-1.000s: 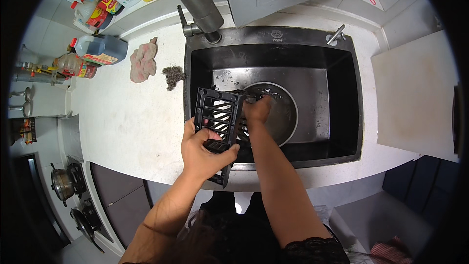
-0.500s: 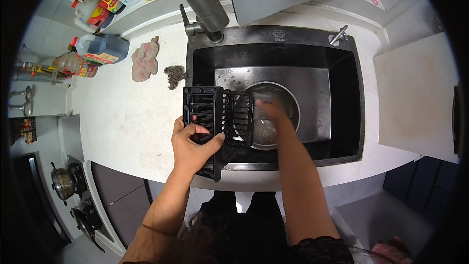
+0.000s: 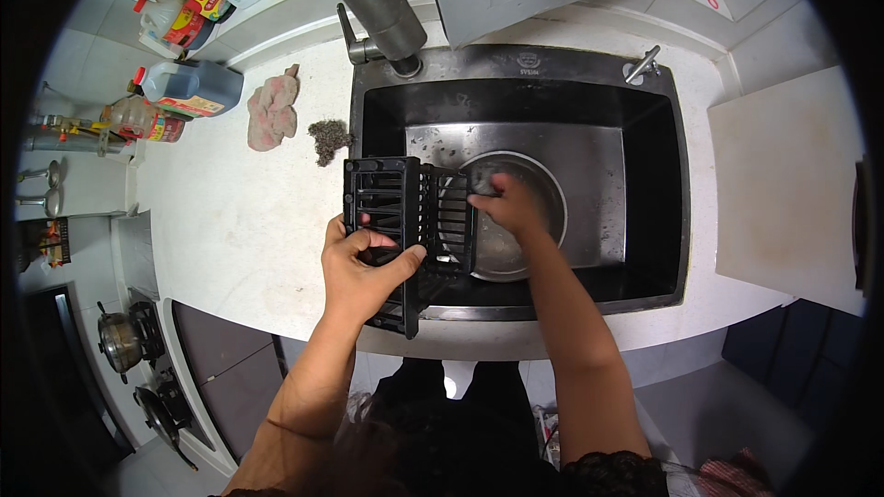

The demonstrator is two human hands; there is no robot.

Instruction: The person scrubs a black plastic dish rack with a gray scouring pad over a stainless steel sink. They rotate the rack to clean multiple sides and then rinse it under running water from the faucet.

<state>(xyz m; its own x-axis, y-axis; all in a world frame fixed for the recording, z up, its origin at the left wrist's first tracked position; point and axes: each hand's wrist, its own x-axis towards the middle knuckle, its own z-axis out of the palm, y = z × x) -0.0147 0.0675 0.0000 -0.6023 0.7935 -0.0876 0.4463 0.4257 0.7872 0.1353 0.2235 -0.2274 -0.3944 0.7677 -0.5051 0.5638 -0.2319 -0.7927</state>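
Note:
My left hand [image 3: 364, 267] grips a black slatted plastic rack [image 3: 379, 189], thumb on its near right side and fingers through the slats. The rack is held over the sink's left edge, tilted so its basket-like part reaches over a round metal basin [image 3: 560, 212]. At the rack's right end is my right hand [image 3: 516, 207], its fingers curled in and close to the bars. A small blurred greyish thing shows by its fingertips; I cannot make out what it is. The basin stands in the black sink [image 3: 603, 175] and appears to hold water.
Left of the sink lie a dark steel wool scourer [image 3: 329, 141] and a crumpled pinkish cloth [image 3: 273, 110]. The faucet [image 3: 378, 14] leans over the back left rim. Bottles, among them a large jug of dark liquid [image 3: 191, 89], stand further left. A window sash [image 3: 470, 0] juts out behind.
My right hand has moved slightly left and back from over the basin, closer to the rack's right end. My left hand keeps its grip on the rack, which has barely shifted.

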